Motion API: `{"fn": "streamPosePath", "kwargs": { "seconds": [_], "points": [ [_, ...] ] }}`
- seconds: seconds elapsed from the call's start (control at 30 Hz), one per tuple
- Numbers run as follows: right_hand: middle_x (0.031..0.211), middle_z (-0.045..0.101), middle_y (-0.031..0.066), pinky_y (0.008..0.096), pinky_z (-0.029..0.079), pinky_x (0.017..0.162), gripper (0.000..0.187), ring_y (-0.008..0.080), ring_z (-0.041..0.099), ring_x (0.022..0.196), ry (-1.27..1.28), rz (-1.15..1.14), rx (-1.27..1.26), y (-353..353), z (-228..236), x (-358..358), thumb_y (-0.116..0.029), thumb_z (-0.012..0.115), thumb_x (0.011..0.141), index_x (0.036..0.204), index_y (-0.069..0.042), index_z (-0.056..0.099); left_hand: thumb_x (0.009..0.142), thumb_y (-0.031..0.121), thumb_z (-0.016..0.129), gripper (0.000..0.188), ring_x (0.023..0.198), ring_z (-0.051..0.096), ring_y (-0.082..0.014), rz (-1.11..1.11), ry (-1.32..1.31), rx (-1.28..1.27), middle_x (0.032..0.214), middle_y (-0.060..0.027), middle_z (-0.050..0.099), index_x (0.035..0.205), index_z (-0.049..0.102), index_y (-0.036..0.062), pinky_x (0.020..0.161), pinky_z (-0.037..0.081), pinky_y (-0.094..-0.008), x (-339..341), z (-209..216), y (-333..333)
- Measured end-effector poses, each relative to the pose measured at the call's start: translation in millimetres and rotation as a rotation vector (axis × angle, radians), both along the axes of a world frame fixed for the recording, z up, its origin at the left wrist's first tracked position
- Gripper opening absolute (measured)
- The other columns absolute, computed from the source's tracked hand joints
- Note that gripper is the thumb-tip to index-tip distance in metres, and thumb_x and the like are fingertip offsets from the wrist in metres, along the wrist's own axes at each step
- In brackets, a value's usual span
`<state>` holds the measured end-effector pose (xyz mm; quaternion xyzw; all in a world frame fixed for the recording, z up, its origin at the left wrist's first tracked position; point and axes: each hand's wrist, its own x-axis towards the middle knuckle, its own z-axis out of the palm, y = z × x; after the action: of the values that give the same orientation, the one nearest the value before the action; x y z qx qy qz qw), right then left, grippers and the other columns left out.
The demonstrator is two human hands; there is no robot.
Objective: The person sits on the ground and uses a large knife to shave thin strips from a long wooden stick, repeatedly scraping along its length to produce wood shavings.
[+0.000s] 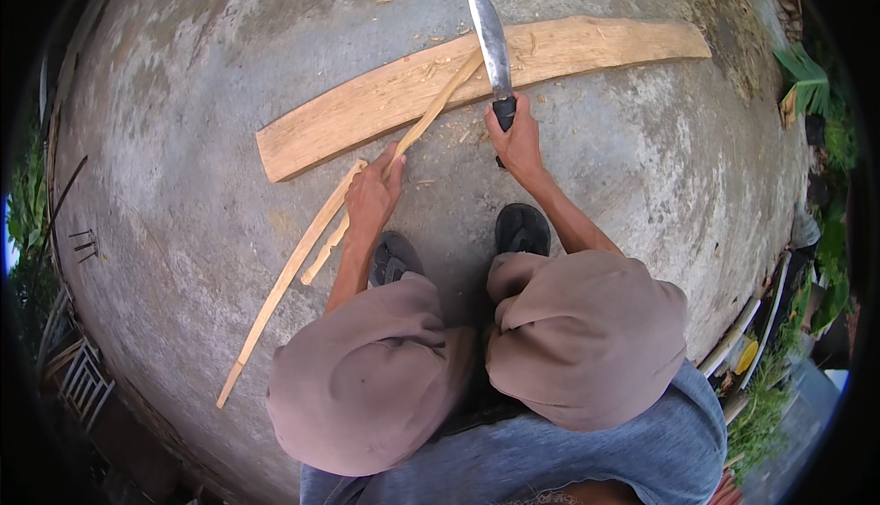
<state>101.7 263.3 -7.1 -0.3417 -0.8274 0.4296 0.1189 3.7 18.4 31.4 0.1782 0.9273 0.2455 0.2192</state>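
My right hand (pixel 517 141) is wrapped round the black handle of a machete (pixel 494 45), its broad steel blade pointing away from me over a long wooden plank (pixel 367 115). In my left hand (pixel 374 192) is a thin wooden strip (pixel 440 102), whose far end rests on the plank beside the blade. Another wooden strip (pixel 291 276) lies at the left hand and slants down to the lower left. The near end of the held strip, a short pale piece (pixel 325 253), shows below that hand; whether it is one piece is hidden by the fingers.
Small wood chips (pixel 431 72) are scattered on the plank and the concrete floor (pixel 642 184). My sandalled feet (pixel 522 229) stand close to the near side of the plank. Green plants (pixel 811 83) and pale poles (pixel 733 335) line the right edge. A white slatted rack (pixel 87 381) is at the lower left.
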Motion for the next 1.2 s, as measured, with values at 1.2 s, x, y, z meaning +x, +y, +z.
{"fn": "streamPosePath", "kwargs": {
  "seconds": [1.2],
  "points": [
    [0.098, 0.071, 0.0235, 0.0511, 0.053, 0.083, 0.044, 0.0444, 0.070, 0.095, -0.049, 0.198, -0.018, 0, -18, 22, -0.034, 0.070, 0.097, 0.124, -0.002, 0.054, 0.102, 0.050, 0.059, 0.047, 0.117, 0.068, -0.0433, 0.027, -0.175, 0.096, 0.120, -0.0266, 0.073, 0.138, 0.070, 0.0224, 0.101, 0.052, -0.0468, -8, -12, -3]
  ]
}}
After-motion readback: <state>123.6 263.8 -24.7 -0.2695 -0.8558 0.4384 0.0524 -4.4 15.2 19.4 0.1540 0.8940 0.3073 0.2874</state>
